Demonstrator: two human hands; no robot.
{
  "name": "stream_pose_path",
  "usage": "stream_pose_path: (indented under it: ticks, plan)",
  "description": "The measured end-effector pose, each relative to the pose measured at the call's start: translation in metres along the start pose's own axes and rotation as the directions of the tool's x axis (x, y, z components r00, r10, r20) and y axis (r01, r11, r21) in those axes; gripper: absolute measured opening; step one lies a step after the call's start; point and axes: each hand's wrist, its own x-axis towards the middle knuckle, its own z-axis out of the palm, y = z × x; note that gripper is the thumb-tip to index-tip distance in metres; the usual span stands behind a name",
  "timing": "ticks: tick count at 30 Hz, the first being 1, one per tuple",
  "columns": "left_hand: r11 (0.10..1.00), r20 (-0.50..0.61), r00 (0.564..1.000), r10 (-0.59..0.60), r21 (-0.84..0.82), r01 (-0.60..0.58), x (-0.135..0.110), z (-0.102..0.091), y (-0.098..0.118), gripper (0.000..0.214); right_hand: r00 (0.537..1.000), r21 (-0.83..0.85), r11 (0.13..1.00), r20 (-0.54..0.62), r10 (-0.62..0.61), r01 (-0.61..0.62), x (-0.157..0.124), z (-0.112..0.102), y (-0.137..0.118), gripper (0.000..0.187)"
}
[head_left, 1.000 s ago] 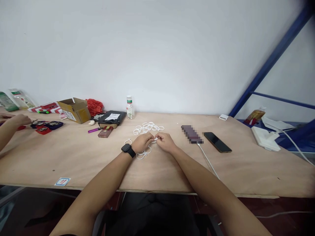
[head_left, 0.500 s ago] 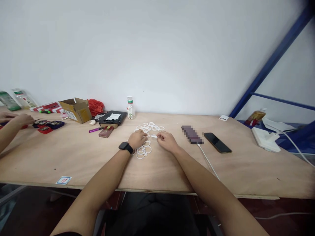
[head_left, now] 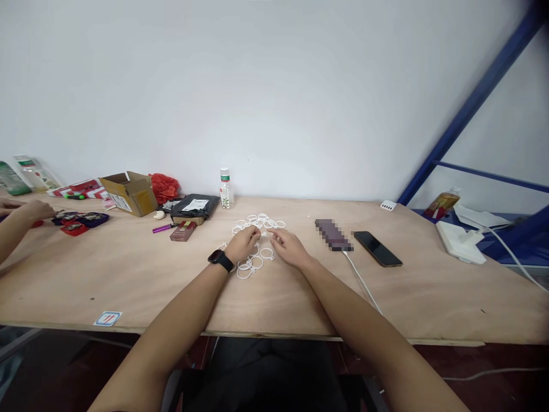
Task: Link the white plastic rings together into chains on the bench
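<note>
Between my hands lies a loose group of white curtain rings [head_left: 244, 274], each thin and round with a small eyelet. My left hand [head_left: 242, 245], with a black watch at the wrist, is closed, its fingertips pinched on a small white piece that looks like part of a ring, mostly hidden. Facing it from the right, my right hand [head_left: 290, 248] has its index finger stretched towards that piece and the thumb apart, with nothing visibly held. One single ring [head_left: 266, 253] lies flat just below and left of my right fingers. More rings [head_left: 262, 218] are bunched beyond my hands.
To the right are a blurred-out phone [head_left: 332, 234] on a white cable and a black phone [head_left: 377, 248]. On the left stand a bottle [head_left: 225, 189], a black parcel [head_left: 195, 207], a maroon box [head_left: 183, 231] and an open carton [head_left: 131, 193]. A co-worker's hands [head_left: 26, 213] are at far left.
The ring between my hands has left my right fingers, which have loosened. A single ring now lies flat below them. My left hand has moved slightly right.
</note>
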Motion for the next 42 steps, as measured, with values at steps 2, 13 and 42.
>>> stream_pose_path:
  ticks: [2,13,42]
  plan:
    - [0.995,0.01,1.0,0.025,-0.098,-0.023,-0.001,0.0,0.007,0.017,0.999,0.021,0.999,0.002,-0.035,0.035,0.0,0.0,-0.002,0.032]
    - [0.983,0.078,0.996,0.031,-0.182,-0.016,-0.003,0.0,0.012,0.019,0.998,0.081,0.996,0.057,-0.031,0.026,0.001,0.001,-0.009,0.025]
    - [0.891,-0.178,0.954,-0.241,0.35,0.291,0.001,-0.022,-0.036,0.015,0.995,-0.01,0.996,0.042,0.095,-0.094,-0.002,0.001,0.005,0.04]
